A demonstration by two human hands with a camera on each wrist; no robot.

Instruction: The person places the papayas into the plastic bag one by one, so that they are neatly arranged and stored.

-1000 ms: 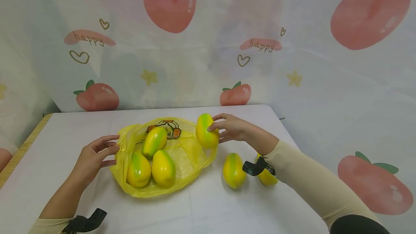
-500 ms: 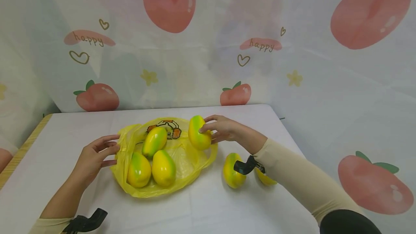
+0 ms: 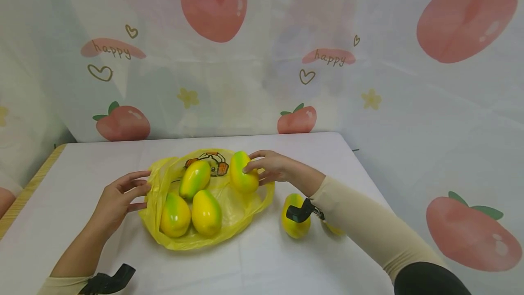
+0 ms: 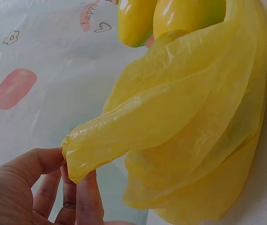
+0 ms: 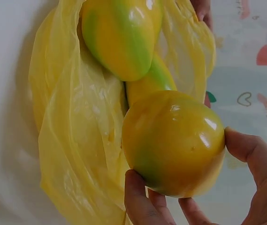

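A thin yellow plastic bag lies with its mouth spread, and three glossy yellow-green mangoes rest in its left part. My left hand pinches the bag's left rim between thumb and fingers, as the left wrist view shows. In my right hand is another mango, gripped by thumb and fingertips over the right side of the bag's mouth. The right wrist view shows this held mango end-on, close to the bagged ones. Whether it touches the bag cannot be told.
On the white-covered table, right of the bag, lies a loose mango. Another mango is mostly hidden under the right forearm. A fruit-printed cloth hangs behind the table. Bare wooden edge shows at left.
My right hand has carried its mango left and slightly down, from the bag's right rim to over its opening. The left hand and the bag have stayed in place.
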